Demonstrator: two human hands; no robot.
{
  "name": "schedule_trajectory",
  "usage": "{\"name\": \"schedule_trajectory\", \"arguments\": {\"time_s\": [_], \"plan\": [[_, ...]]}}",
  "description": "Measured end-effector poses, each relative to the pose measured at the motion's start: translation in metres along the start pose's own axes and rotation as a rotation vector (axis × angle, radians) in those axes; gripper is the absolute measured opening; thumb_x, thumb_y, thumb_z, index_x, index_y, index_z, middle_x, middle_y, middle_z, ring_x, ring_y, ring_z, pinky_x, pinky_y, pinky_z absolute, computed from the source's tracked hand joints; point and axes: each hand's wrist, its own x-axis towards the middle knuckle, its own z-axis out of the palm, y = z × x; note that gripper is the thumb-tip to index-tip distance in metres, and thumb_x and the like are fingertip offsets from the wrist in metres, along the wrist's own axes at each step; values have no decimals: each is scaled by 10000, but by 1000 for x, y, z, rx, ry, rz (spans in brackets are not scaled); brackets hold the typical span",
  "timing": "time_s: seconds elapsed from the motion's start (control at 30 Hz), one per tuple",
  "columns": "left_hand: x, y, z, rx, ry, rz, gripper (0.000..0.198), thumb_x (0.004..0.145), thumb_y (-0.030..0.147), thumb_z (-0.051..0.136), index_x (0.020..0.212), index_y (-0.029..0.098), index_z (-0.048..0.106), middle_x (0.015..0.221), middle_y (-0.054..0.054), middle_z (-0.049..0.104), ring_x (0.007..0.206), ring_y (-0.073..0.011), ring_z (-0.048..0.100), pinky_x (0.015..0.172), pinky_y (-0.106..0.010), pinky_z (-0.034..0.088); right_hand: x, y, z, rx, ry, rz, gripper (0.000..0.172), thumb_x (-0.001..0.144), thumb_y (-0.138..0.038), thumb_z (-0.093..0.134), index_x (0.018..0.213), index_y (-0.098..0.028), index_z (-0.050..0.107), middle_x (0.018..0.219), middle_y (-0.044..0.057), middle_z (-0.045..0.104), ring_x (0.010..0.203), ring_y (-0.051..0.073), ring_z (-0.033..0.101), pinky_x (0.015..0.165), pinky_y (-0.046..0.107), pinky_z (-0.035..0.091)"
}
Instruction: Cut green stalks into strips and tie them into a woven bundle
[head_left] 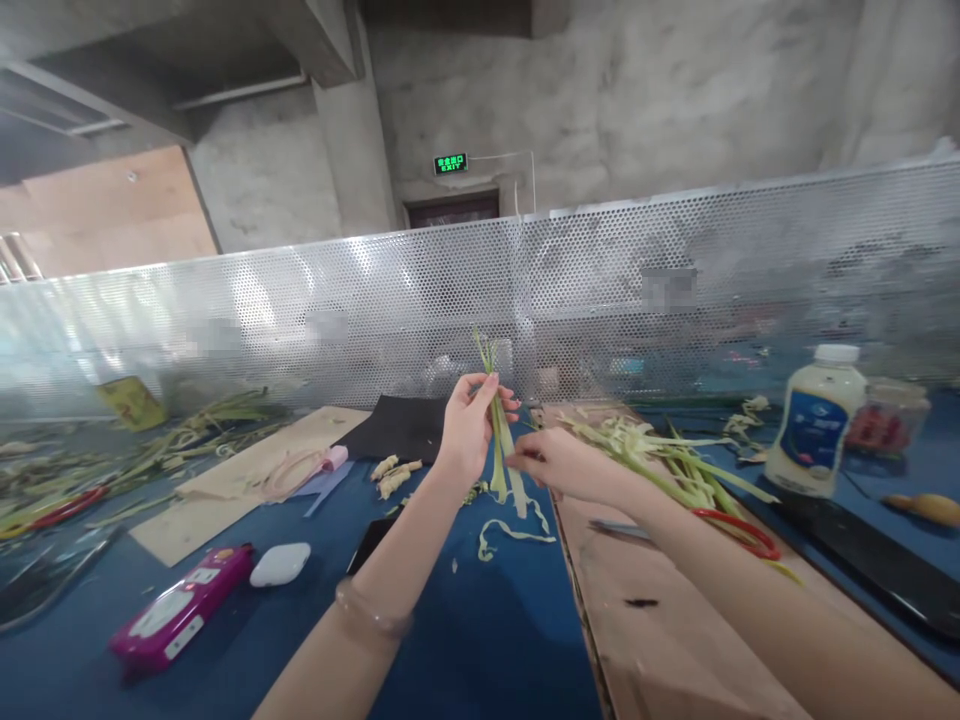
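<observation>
My left hand (474,425) is closed around a bundle of pale green leaf stalks (498,450), held upright with thin tips above the fingers and wider cut ends below. Close by on the right, my right hand (551,460) has its fingertips pinched together at the side of the bundle. What they pinch is too small to make out. Thin curled peelings (517,532) trail below the bundle near the blue table surface. More green stalks and strips (675,460) are piled beyond my right forearm, on a cardboard sheet (630,640).
Scissors with red handles (750,535) lie by my right forearm. A white-capped bottle (814,425) and a black phone-like slab (870,555) are at right. At left are a purple device (184,608), a white case (280,565) and ginger-like pieces (394,478). A perforated metal panel (420,290) stands behind.
</observation>
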Motion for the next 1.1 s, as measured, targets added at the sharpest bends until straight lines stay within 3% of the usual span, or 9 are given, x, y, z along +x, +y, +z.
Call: {"name": "schedule_trajectory", "arguments": {"time_s": [0.17, 0.3, 0.47, 0.57, 0.63, 0.7, 0.87, 1.1], "plan": [[-1, -1, -1, 8, 10, -20, 192, 748, 273, 646, 809, 152, 510, 679, 2, 614, 567, -99, 574, 524, -218, 463, -1, -2, 2, 29, 2, -35, 312, 807, -343, 504, 545, -191, 434, 485, -29, 424, 416, 92, 402, 444, 239, 281], [-2, 0, 0, 7, 4, -24, 198, 766, 277, 622, 884, 132, 557, 694, -2, 610, 566, -94, 568, 519, -213, 455, -5, -5, -3, 199, -101, 6, 296, 842, -385, 464, 618, -194, 427, 487, -48, 453, 359, 77, 428, 387, 208, 317], [-2, 2, 1, 8, -4, -12, 198, 750, 282, 642, 881, 150, 572, 702, 9, 603, 615, -106, 591, 565, -224, 470, -9, -8, -15, 461, -178, 26, 227, 784, -375, 569, 689, -183, 493, 488, -73, 427, 377, 64, 393, 361, 180, 288], [-1, 2, 0, 7, -8, -19, 212, 736, 293, 655, 878, 158, 574, 714, 8, 604, 651, -117, 605, 588, -232, 476, -10, -6, -20, 634, -198, -11, 156, 756, -304, 604, 721, -158, 564, 585, -35, 511, 504, 78, 485, 483, 196, 391], [0, 3, -2, 10, -9, -28, 212, 736, 293, 656, 882, 160, 578, 723, 5, 605, 657, -117, 603, 577, -222, 468, -10, -4, -23, 750, -182, -47, 133, 755, -285, 605, 745, -155, 580, 699, -3, 559, 642, 98, 542, 623, 224, 440], [1, 3, -3, 16, -10, -45, 208, 742, 291, 648, 889, 160, 585, 729, -2, 607, 648, -114, 599, 539, -205, 446, -10, -1, -26, 847, -148, -73, 140, 778, -303, 586, 767, -164, 576, 746, 5, 568, 678, 105, 551, 663, 244, 444], [1, 4, -5, 18, -21, -87, 189, 754, 288, 627, 884, 150, 609, 738, -10, 607, 571, -78, 556, 470, -175, 384, -13, 5, -39, 975, -76, -114, 137, 816, -310, 565, 826, -174, 582, 678, -3, 566, 567, 93, 522, 552, 232, 414], [1, 1, -6, 4, -56, -111, 169, 748, 254, 590, 874, 142, 610, 710, -13, 604, 531, -64, 504, 432, -165, 321, -17, 6, -58, 992, 71, -136, 122, 821, -276, 563, 889, -188, 613, 635, -17, 529, 529, 91, 484, 519, 228, 398]]}}
